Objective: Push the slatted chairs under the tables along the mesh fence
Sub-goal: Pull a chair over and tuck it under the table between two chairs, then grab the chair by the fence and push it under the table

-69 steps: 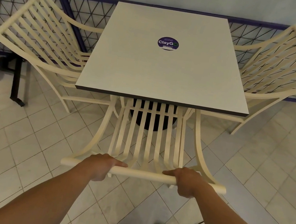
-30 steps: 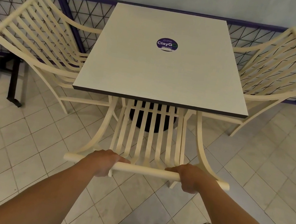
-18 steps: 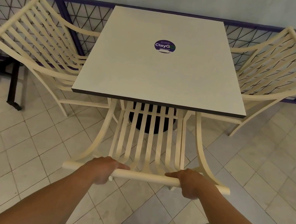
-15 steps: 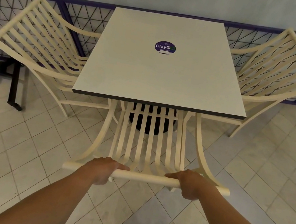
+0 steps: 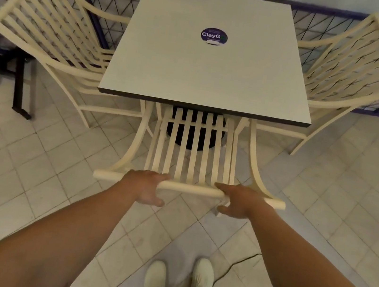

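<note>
Cream chair (image 5: 192, 156) sits under the table's (image 5: 206, 76) near edge. Left hand (image 5: 145, 186) and right hand (image 5: 238, 202) rest on its top rail (image 5: 188, 189), fingers straight, thumbs spread.

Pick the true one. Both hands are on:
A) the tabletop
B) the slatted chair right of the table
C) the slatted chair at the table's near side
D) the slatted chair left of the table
C: the left hand and the right hand both lie on the top rail of the near slatted chair, whose seat runs in under the table.
</note>
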A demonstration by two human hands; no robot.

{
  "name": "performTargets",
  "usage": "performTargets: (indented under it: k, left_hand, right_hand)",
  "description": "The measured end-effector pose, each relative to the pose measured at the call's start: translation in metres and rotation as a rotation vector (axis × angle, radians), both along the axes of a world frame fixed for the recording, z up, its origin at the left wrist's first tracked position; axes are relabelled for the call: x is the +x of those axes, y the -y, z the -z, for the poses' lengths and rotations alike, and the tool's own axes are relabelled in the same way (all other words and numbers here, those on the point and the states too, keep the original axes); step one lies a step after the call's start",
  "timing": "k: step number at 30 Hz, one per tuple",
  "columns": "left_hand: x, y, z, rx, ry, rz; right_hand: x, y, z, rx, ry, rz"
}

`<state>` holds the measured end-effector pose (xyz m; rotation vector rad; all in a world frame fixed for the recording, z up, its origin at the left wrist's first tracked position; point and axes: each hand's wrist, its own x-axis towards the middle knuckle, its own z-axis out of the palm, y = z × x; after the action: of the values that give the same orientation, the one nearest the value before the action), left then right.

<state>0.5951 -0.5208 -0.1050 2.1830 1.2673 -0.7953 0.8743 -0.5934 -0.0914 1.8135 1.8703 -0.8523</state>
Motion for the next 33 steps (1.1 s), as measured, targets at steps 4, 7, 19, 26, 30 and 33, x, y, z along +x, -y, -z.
performTargets:
  k: [4,7,19,26,30,33]
  left_hand:
    - [0.005,0.022,-0.016,0.047,0.037,0.044]
    - [0.000,0.042,-0.031,0.077,0.058,0.073]
    - [-0.059,0.150,-0.054,-0.123,0.097,-0.297]
    - [-0.105,0.213,-0.049,-0.208,0.155,-0.625]
    - [-0.142,0.239,-0.052,-0.159,0.191,-0.772]
    - [-0.178,0.246,-0.052,-0.141,0.202,-0.872]
  right_hand:
    - [-0.017,0.017,-0.017,0.047,-0.010,0.008]
    - [-0.034,0.034,-0.030,0.087,-0.016,0.010]
    - [-0.126,0.077,-0.030,-0.058,-0.080,-0.231]
    - [-0.175,0.080,-0.024,-0.137,-0.114,-0.423]
    - [-0.226,0.077,-0.024,-0.143,-0.112,-0.565]
    - [-0.268,0.068,-0.025,-0.158,-0.120,-0.638]
